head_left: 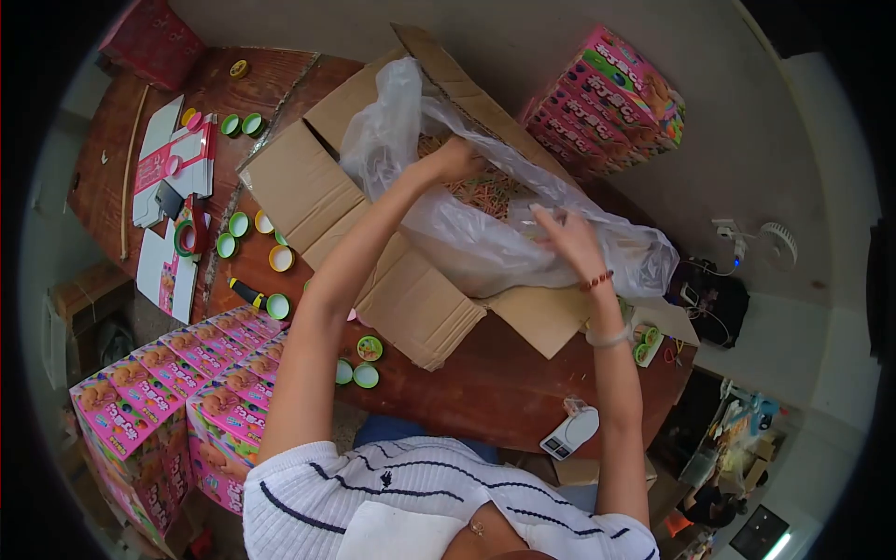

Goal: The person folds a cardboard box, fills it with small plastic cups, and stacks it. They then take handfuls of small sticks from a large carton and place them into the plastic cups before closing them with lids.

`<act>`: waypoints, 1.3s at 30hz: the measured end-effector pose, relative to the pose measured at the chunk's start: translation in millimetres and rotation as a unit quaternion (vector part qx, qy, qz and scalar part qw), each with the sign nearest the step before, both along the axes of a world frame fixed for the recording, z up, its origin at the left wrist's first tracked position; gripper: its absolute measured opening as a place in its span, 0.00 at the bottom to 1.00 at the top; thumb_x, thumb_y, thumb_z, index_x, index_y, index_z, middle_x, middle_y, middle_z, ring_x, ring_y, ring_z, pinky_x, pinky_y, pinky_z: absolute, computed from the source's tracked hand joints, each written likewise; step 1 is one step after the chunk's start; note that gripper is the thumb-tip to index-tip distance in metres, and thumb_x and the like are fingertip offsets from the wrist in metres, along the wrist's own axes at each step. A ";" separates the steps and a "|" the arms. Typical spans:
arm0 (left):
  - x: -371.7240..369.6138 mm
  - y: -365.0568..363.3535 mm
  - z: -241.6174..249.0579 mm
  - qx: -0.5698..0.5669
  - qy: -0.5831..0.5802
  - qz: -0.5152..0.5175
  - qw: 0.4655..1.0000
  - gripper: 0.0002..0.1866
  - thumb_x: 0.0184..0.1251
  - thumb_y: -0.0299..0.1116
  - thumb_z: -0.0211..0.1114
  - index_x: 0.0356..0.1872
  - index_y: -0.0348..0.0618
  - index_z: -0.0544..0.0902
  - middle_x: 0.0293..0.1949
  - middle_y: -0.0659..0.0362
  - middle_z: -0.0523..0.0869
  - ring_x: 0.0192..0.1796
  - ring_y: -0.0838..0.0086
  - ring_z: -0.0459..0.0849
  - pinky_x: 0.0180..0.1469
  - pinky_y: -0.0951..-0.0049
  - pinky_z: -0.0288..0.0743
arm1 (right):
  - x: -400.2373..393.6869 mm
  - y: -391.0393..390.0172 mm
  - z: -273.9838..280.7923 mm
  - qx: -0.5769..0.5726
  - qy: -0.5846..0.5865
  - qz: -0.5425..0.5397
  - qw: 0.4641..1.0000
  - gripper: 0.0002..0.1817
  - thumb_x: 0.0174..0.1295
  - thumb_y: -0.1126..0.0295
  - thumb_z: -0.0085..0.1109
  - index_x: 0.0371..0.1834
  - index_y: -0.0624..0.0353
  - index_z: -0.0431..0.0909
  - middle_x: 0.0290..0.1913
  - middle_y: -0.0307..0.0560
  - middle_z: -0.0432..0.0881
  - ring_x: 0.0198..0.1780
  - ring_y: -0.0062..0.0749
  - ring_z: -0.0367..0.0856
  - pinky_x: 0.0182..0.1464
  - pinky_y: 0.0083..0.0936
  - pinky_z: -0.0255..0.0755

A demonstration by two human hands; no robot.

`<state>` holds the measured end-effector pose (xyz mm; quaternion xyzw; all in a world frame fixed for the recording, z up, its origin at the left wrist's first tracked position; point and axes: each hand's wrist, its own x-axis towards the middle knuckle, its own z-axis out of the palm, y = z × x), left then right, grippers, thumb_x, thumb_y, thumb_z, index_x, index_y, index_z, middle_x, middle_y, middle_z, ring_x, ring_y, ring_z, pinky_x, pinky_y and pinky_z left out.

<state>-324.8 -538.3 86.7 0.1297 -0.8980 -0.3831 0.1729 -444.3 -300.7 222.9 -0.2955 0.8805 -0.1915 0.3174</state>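
A cardboard box (pixel 420 313) with its flaps folded out stands on the table, lined with a clear plastic bag (pixel 457 247). Inside the bag lies a heap of small thin pieces (pixel 485 194), brownish-red and green, too small to name. My left hand (pixel 457 161) reaches over the bag's opening at the far side of the heap; its fingertips are hidden. At the right of the opening, my right hand (pixel 571 238) rests against the plastic with its fingers apart. A beaded bracelet circles that wrist.
Pink printed boxes are stacked at the lower left (pixel 140 401) and behind the carton (pixel 607 103). Small round tubs (pixel 277 306), a yellow-black cutter (pixel 246 292) and tape (pixel 187 238) lie left. A white scale (pixel 571 432) sits near the front edge; a small fan (pixel 778 245) is right.
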 end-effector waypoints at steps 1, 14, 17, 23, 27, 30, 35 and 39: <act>15.0 8.9 -7.7 -0.101 -0.085 0.012 0.991 0.32 0.69 0.41 0.66 0.70 0.37 0.72 0.72 0.39 0.71 0.76 0.44 0.65 0.75 0.54 0.63 | -8.9 -12.5 -12.5 -0.011 0.020 0.014 1.000 0.39 0.63 0.41 0.66 0.55 0.73 0.73 0.36 0.63 0.86 0.46 0.51 0.87 0.51 0.39 0.77; -12.4 13.5 -11.0 -0.192 -0.180 0.002 0.965 0.59 0.46 0.47 0.81 0.79 0.38 0.56 0.77 0.40 0.61 0.81 0.45 0.56 0.78 0.49 0.60 | -15.4 -92.3 -51.3 -0.338 0.118 -0.103 0.928 0.40 0.59 0.44 0.71 0.56 0.69 0.67 0.50 0.70 0.81 0.51 0.57 0.84 0.55 0.44 0.76; -47.1 8.6 -25.2 -0.262 -0.184 0.011 0.947 0.58 0.42 0.46 0.83 0.76 0.39 0.62 0.74 0.44 0.66 0.78 0.51 0.62 0.77 0.52 0.61 | 30.6 -12.9 -83.5 -0.270 0.013 -0.028 0.962 0.35 0.55 0.54 0.77 0.57 0.61 0.68 0.48 0.62 0.83 0.50 0.53 0.85 0.52 0.43 0.78; -54.6 29.7 -52.7 -0.268 -0.178 0.070 0.944 0.43 0.42 0.47 0.81 0.62 0.37 0.77 0.61 0.48 0.81 0.67 0.57 0.77 0.70 0.53 0.69 | 26.3 -0.5 -109.4 -0.229 0.092 0.048 0.968 0.36 0.47 0.61 0.81 0.56 0.60 0.70 0.48 0.58 0.84 0.50 0.50 0.86 0.53 0.40 0.79; -34.4 25.7 -42.3 -0.127 -0.207 0.110 0.964 0.31 0.42 0.45 0.80 0.48 0.36 0.87 0.41 0.47 0.90 0.47 0.52 0.90 0.56 0.53 0.80 | 20.8 -16.4 -131.2 -0.207 -0.007 -0.091 0.974 0.35 0.42 0.64 0.83 0.54 0.60 0.76 0.49 0.54 0.84 0.51 0.47 0.85 0.54 0.38 0.78; -12.1 26.7 -11.2 0.143 -0.030 0.173 0.974 0.30 0.45 0.47 0.80 0.48 0.36 0.87 0.39 0.46 0.90 0.39 0.52 0.90 0.50 0.54 0.81 | 24.6 -15.9 -136.6 -0.267 0.016 -0.087 0.960 0.36 0.40 0.65 0.84 0.55 0.60 0.78 0.52 0.52 0.85 0.53 0.44 0.84 0.57 0.36 0.77; 1.4 49.8 33.3 0.395 0.139 0.185 0.889 0.27 0.60 0.35 0.75 0.60 0.33 0.81 0.54 0.58 0.90 0.53 0.68 0.87 0.59 0.67 0.78 | 39.5 -39.2 -122.5 -0.325 0.107 -0.023 0.939 0.34 0.41 0.68 0.82 0.55 0.61 0.79 0.53 0.52 0.84 0.54 0.42 0.84 0.60 0.34 0.76; 3.6 63.4 45.7 0.443 0.143 0.127 0.876 0.28 0.64 0.31 0.72 0.64 0.31 0.76 0.58 0.57 0.88 0.57 0.74 0.85 0.59 0.71 0.78 | 50.5 -56.8 -110.4 -0.417 0.003 -0.039 0.908 0.34 0.41 0.69 0.80 0.56 0.59 0.80 0.51 0.53 0.84 0.52 0.47 0.84 0.56 0.38 0.76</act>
